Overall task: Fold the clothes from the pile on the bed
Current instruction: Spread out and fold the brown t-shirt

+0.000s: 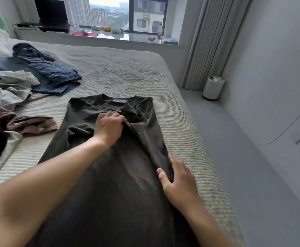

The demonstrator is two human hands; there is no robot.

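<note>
- We see the pile [12, 90] of unfolded clothes (jeans on top) at the bed's [120, 72] left side.
- Left hand [109, 128]: arm stretched forward, fingers clenched on a bunched sleeve of the dark T-shirt [110, 184], which lies flat mid-bed, collar away from us.
- Neck label: unreadable.
- Right hand [178, 182]: released, fingers straight, pressing the shirt's right edge.

A ribbed pale bed [127, 72] carries a dark T-shirt [110, 184] spread near its right edge and a clothes pile [20, 82] at its left edge
</note>
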